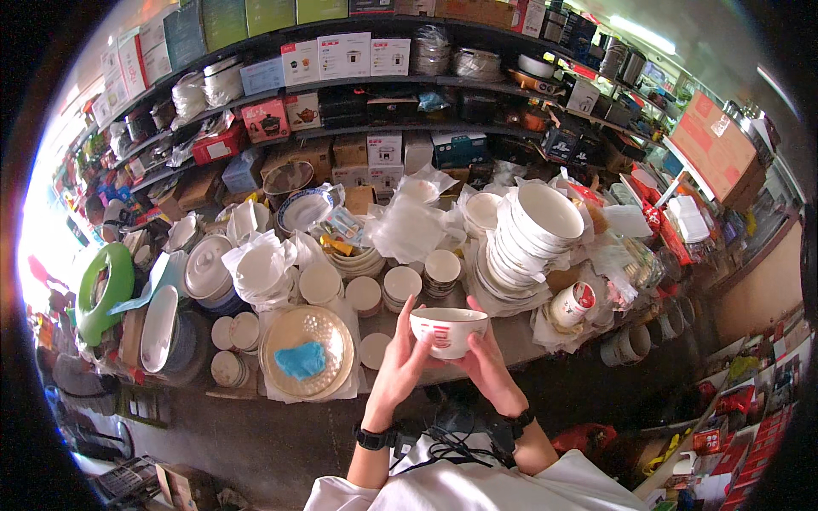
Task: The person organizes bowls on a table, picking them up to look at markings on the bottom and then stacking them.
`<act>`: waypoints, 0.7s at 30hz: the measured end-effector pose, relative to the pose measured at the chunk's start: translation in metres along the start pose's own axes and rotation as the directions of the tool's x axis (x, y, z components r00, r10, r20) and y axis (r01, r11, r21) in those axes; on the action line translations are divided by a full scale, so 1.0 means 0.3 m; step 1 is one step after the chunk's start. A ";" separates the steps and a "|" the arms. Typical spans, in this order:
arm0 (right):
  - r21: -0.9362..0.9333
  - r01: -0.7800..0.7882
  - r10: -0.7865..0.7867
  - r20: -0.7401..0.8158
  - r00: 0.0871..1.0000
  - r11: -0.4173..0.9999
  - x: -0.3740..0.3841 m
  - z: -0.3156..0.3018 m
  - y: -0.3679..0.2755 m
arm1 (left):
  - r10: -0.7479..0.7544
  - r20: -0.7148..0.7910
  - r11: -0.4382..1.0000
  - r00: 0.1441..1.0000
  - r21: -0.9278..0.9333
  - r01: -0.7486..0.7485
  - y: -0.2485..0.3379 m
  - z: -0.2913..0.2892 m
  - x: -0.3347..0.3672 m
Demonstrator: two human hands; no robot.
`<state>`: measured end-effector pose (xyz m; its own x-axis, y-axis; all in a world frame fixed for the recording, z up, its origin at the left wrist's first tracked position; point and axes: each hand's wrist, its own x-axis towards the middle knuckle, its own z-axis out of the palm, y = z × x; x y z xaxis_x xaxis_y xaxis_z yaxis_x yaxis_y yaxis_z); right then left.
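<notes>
plainly, left hand (406,351) and right hand (486,364) hold a red-printed white bowl (449,332).

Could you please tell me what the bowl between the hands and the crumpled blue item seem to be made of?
The bowl looks like glazed ceramic: smooth, white and slightly glossy, with red decoration, though melamine isn't ruled out. The blue item is probably matte cloth, judging by its rumpled folds and uneven edge; its fibre can't be told.
</notes>
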<state>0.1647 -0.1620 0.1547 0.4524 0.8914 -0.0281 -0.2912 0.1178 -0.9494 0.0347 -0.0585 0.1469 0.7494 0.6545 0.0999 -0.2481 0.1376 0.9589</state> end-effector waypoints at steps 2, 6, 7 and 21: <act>-0.182 0.117 -0.124 -0.027 0.992 0.976 0.000 -0.003 0.007 | 0.064 -0.061 0.996 0.996 0.073 -0.059 -0.009 0.051 0.013; -0.381 0.220 -0.258 -0.052 0.965 0.898 0.003 -0.056 0.069 | 0.037 -0.123 0.994 0.992 -0.098 -0.049 -0.084 0.043 0.032; -0.300 0.203 -0.217 -0.013 0.976 0.932 -0.008 -0.049 0.044 | 0.015 -0.136 0.987 0.991 -0.155 -0.036 -0.095 0.037 0.032; 0.005 0.082 -0.081 -0.108 0.991 0.997 -0.043 -0.104 0.037 | -0.098 -0.060 0.867 0.993 -0.496 0.055 -0.090 0.028 0.012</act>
<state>0.1819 -0.1858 0.1349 0.5631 0.8263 0.0151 -0.2570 0.1924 -0.9471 0.0492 -0.0661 0.1236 0.7319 0.6813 -0.0103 -0.4780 0.5242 0.7048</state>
